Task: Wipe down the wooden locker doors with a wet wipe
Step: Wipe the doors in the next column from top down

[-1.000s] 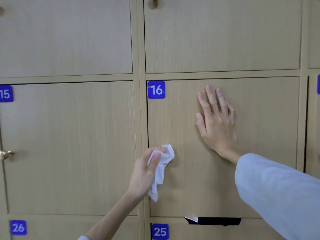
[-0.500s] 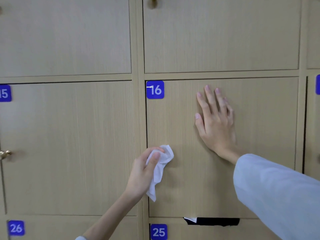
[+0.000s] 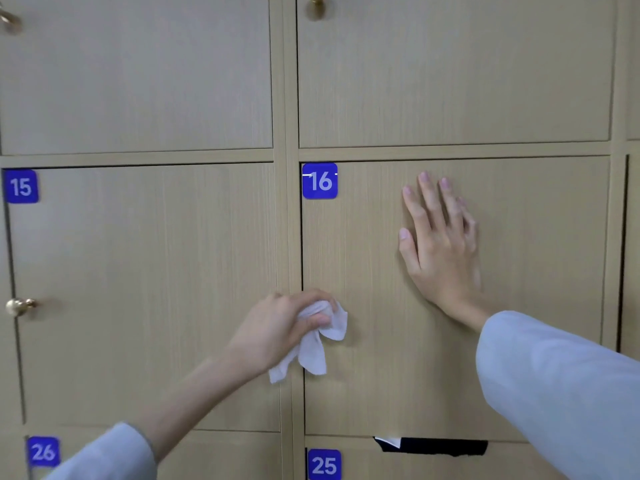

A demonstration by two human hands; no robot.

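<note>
While our right hand (image 3: 441,247) lies flat on locker door 16 (image 3: 519,306), fingers (image 3: 427,199) straight and spread a bit with the palm pressed on the wood, our left hand (image 3: 277,330) has the wet wipe (image 3: 317,344) bunched up in it. Those fingers are curled round the wipe, thumb pinching it from below, and the loose white ends hang down under the hand. The wipe sits right at the left edge of door 16, about halfway up, overlapping the vertical frame strip (image 3: 290,220) between door 16 and door 15 (image 3: 138,289). Can't really tell if the wipe is touching the wood or just held in front of it.

Blue number tags: 16 (image 3: 319,181) in the top left corner of its door, 15 (image 3: 20,186) on the neighbour, 26 (image 3: 43,451) and 25 (image 3: 324,465) on the row below. Door 15 has a small brass knob (image 3: 19,305) on its left side. Just under door 16 there's a strip of black tape (image 3: 436,446) with a white scrap at its left end. Both our sleeves (image 3: 561,393) are pale blue.
</note>
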